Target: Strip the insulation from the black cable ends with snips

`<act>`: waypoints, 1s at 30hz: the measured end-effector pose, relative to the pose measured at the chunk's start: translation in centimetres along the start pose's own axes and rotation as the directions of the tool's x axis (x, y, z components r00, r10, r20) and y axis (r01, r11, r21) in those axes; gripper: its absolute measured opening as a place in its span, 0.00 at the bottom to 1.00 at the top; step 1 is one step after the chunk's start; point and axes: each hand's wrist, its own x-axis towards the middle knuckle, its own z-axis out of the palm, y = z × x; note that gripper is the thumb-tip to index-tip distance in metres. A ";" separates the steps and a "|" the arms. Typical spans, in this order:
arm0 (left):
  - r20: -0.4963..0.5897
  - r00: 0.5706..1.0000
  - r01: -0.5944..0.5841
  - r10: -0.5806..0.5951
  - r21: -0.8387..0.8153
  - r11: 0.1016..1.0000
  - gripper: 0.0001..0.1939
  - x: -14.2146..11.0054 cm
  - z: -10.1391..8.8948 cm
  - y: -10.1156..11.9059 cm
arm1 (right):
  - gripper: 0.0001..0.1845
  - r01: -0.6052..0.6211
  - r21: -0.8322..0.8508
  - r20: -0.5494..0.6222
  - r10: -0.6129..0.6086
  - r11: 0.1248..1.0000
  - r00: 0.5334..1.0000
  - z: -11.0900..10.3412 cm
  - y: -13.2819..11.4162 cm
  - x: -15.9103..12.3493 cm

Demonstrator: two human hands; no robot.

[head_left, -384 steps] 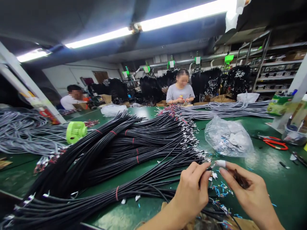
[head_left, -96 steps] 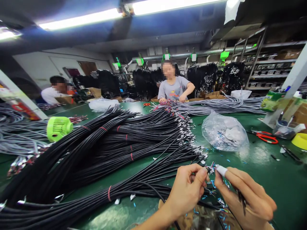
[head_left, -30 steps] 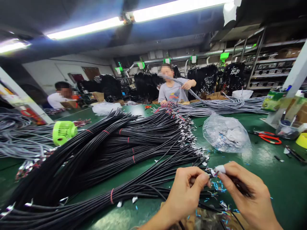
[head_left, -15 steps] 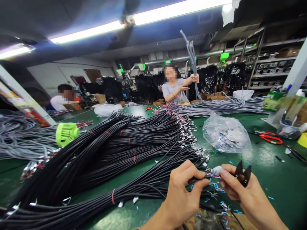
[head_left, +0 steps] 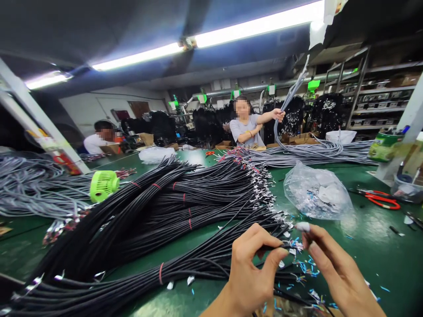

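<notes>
My left hand (head_left: 254, 268) pinches the end of a black cable (head_left: 218, 257) between thumb and fingers, just above the green table (head_left: 380, 246). My right hand (head_left: 337, 273) is right beside it, its index tip wrapped in white tape, fingers closed at the cable's fine stripped wires. A dark sliver of the small black cutters (head_left: 309, 240) shows between those fingers. Big bundles of black cables (head_left: 165, 207), tied with red bands, fan out to the left of both hands.
Blue and white wire trimmings (head_left: 304, 266) litter the table by my hands. A clear plastic bag (head_left: 317, 193), red-handled scissors (head_left: 380, 198), a green fan (head_left: 104, 185) and grey cables (head_left: 313, 152) lie around. A person opposite (head_left: 246, 127) lifts grey cables; another person (head_left: 99, 138) sits far left.
The cutters, sticking up from my right hand half a second ago, are now tucked between its fingers. The person opposite has swung the raised grey cables out to the right.
</notes>
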 end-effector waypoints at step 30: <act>-0.091 0.949 -0.266 0.301 0.276 0.923 0.07 -0.9 0.9 -0.9 | 0.09 0.184 -0.022 0.144 -0.179 0.983 0.973 -0.6 -1.7 1.0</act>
